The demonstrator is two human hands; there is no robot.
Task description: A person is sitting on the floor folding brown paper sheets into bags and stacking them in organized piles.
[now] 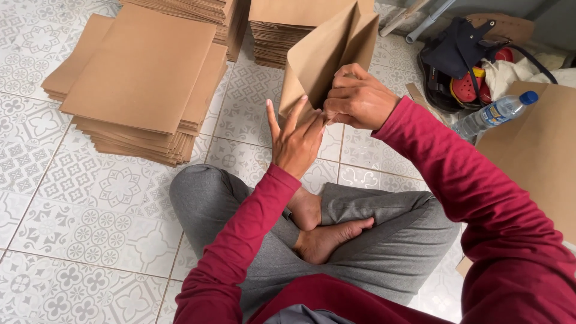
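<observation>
Sitting cross-legged on the patterned tile floor [90, 216], working a brown paper bag [324, 57] held upright just above the knees. Right hand [359, 99] clenched on the bag's lower edge, fingers pinching the fold tight. Left hand [297, 141] released, palm flat and fingers spread, pressing against the bag's bottom corner just beside the right hand.

Judged from the grip, a fold or crease at the bag's base in progress. To do it well: keep the right pinch steady so the paper cannot slip, slide the flat left palm along the fold line for a sharp, even crease, and keep both edges aligned before pressing hard. Thin kraft paper likely to wrinkle or tear if twisted, so light, straight pressure seems best.

Left of the bag, a low stack of finished flat brown sheets [141, 78]; behind the bag, a taller pile [282, 33]. Right of the bag, a plastic water bottle [495, 112] beside a dark bag with red sandals [465, 63].
</observation>
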